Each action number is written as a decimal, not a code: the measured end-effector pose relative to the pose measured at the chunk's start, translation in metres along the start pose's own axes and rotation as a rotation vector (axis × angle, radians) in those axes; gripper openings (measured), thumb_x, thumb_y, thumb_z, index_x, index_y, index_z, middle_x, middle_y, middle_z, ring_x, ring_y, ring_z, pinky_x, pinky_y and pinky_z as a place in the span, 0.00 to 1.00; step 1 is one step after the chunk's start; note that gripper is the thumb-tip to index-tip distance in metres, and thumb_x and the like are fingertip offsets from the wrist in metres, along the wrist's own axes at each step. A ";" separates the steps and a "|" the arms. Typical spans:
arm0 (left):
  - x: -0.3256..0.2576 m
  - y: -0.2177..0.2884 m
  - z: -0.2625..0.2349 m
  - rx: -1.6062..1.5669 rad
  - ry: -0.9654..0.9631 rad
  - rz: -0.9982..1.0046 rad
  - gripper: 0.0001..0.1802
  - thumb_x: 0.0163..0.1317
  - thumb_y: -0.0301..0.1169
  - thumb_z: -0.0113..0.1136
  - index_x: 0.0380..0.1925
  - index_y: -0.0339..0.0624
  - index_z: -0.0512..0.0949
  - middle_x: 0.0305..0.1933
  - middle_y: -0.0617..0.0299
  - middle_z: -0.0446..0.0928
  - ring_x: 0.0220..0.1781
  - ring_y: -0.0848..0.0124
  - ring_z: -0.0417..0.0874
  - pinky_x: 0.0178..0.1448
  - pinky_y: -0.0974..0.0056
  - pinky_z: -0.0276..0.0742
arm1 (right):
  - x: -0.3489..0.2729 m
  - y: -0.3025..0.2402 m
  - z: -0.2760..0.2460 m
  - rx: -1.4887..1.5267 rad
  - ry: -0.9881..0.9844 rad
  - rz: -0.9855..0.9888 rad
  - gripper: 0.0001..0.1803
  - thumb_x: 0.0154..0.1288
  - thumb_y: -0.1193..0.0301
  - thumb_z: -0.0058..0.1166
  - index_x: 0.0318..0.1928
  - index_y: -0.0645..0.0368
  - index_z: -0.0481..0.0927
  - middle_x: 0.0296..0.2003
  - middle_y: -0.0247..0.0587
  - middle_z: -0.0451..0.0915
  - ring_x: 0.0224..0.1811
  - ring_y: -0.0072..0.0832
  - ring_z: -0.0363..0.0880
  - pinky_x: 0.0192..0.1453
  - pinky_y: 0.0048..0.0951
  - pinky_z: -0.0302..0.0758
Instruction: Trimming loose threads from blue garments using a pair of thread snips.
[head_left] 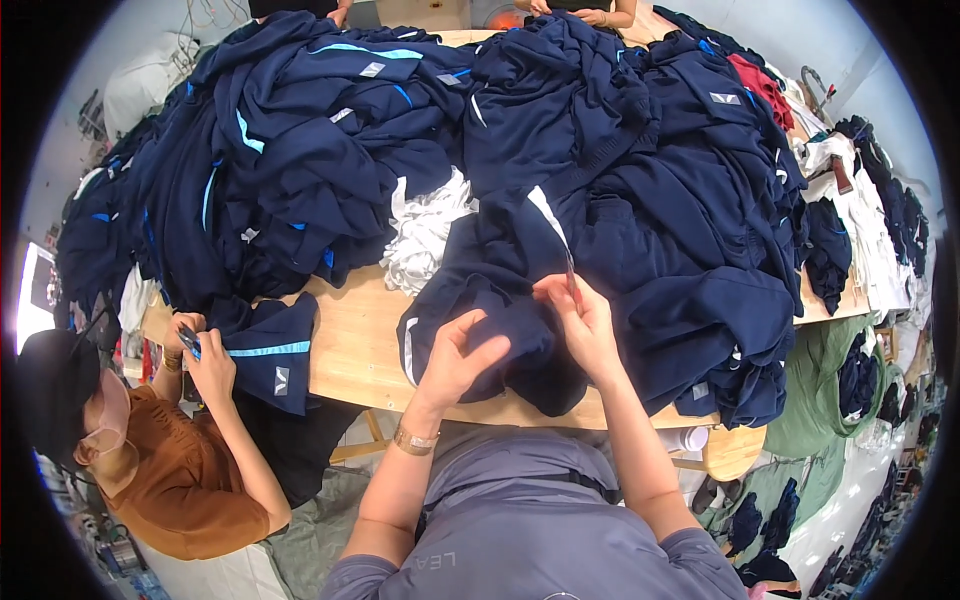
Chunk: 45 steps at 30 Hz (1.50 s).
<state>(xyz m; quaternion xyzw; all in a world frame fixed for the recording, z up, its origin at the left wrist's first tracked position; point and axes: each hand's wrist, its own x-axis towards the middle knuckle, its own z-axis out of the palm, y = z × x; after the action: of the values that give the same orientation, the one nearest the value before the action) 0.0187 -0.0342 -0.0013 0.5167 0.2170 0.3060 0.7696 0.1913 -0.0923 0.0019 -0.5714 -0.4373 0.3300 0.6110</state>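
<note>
Navy garments cover most of the table, and one navy garment (500, 335) with white strips lies right in front of me. Over its near part my left hand (462, 360) is held with thumb and fingers apart, nothing in it. My right hand (582, 325) is closed on small thread snips (571, 278), their thin blade pointing away from me and a reddish handle partly hidden by my fingers. A white strip (547, 213) on the garment lies just beyond the snips' tip. A heap of white fabric strips (432, 232) sits left of the garment.
On the left, a person in a brown top (195, 480) works on a navy garment with a light-blue stripe (268, 350). Large navy piles (310, 130) fill the far side. Bare wooden table (355, 345) shows at left. A green sack (825, 375) stands at right.
</note>
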 end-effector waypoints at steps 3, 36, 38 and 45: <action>-0.004 0.004 -0.004 0.246 0.030 0.016 0.07 0.53 0.25 0.62 0.26 0.36 0.73 0.28 0.72 0.71 0.33 0.83 0.67 0.40 0.76 0.65 | -0.007 -0.002 -0.001 -0.141 0.019 -0.108 0.09 0.69 0.76 0.43 0.41 0.68 0.76 0.36 0.34 0.78 0.38 0.18 0.74 0.46 0.18 0.69; -0.001 0.012 -0.001 0.189 0.144 -0.034 0.13 0.63 0.32 0.55 0.27 0.32 0.77 0.24 0.73 0.72 0.29 0.85 0.66 0.34 0.76 0.63 | -0.027 -0.006 -0.016 -0.702 -0.117 -0.535 0.19 0.48 0.60 0.66 0.24 0.60 0.72 0.18 0.38 0.71 0.16 0.33 0.70 0.19 0.28 0.66; -0.001 0.014 0.000 0.199 0.140 -0.032 0.13 0.63 0.33 0.55 0.27 0.32 0.77 0.24 0.73 0.72 0.29 0.85 0.66 0.34 0.76 0.63 | -0.026 -0.009 -0.015 -0.728 -0.126 -0.551 0.19 0.48 0.59 0.66 0.23 0.59 0.72 0.18 0.38 0.70 0.16 0.33 0.70 0.19 0.28 0.66; -0.001 0.017 0.001 0.339 0.143 0.005 0.13 0.63 0.33 0.56 0.27 0.31 0.77 0.22 0.72 0.72 0.28 0.84 0.66 0.33 0.75 0.63 | -0.023 -0.015 -0.014 -0.820 -0.123 -0.618 0.20 0.48 0.56 0.65 0.22 0.57 0.72 0.17 0.36 0.68 0.15 0.31 0.70 0.18 0.28 0.65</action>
<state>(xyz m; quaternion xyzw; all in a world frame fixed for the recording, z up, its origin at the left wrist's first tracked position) 0.0144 -0.0310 0.0154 0.6163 0.3183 0.3028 0.6535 0.1937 -0.1212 0.0137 -0.5878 -0.7141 -0.0315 0.3789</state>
